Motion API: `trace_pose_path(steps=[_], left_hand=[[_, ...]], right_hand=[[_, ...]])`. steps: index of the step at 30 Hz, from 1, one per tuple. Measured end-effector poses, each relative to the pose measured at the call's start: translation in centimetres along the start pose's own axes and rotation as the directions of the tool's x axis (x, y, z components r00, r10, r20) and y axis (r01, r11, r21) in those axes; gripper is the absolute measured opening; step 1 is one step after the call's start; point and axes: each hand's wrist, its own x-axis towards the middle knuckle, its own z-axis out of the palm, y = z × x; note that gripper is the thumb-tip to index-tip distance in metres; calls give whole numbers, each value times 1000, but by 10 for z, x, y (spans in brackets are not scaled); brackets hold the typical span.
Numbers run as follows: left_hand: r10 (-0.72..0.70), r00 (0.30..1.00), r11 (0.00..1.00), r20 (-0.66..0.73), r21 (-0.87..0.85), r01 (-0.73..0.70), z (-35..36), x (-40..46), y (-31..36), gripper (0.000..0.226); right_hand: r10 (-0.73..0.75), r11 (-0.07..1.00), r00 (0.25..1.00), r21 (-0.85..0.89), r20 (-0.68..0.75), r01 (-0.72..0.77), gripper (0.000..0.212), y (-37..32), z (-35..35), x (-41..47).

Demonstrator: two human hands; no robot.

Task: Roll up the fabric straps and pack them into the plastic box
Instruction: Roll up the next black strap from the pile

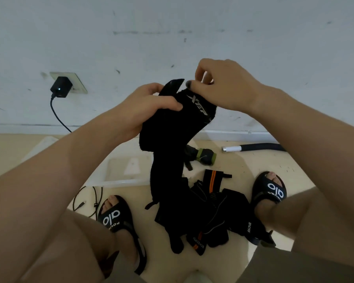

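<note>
Two bare hands hold one black fabric strap (168, 127) up in front of the white wall (172, 27), above the floor. The left hand (149, 105) has its fingers and thumb curled round the strap's upper part, just below the top edge, with the thumb lying across the front of the cloth. The right hand (219, 82) pinches the strap's top corner between thumb and fingertips, just beside the white lettering printed on it. From these two grips the strap hangs down in a loose, twisted length, its lower end reaching the pile of black straps and gloves (211, 217) on the tan floor (8, 152) between the person's two sandalled feet.

One clear plastic box (123, 170) stands on the floor to the left of the hanging strap, behind the left forearm; what little of its inside shows holds nothing I can make out. A rolled strap with green trim (204, 157) lies on the floor beyond the pile, outside the box. An orange-striped black strap (215, 178) lies at the pile's far edge. A black charger (60, 87) sits in a wall socket, its cable dropping to the floor.
</note>
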Motion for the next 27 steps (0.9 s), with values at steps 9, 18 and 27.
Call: trace_pose_path(steps=[9, 18, 27], left_hand=[[81, 995, 970, -57, -224, -92, -1, -9, 16, 13], [167, 986, 927, -8, -340, -160, -12, -7, 21, 18], [262, 965, 846, -32, -474, -245, -19, -5, 26, 52]], right_hand=[[227, 868, 722, 201, 654, -455, 84, -11, -8, -8], [125, 269, 857, 814, 501, -515, 24, -19, -2, -2], [300, 169, 869, 875, 393, -454, 12, -7, -16, -2]])
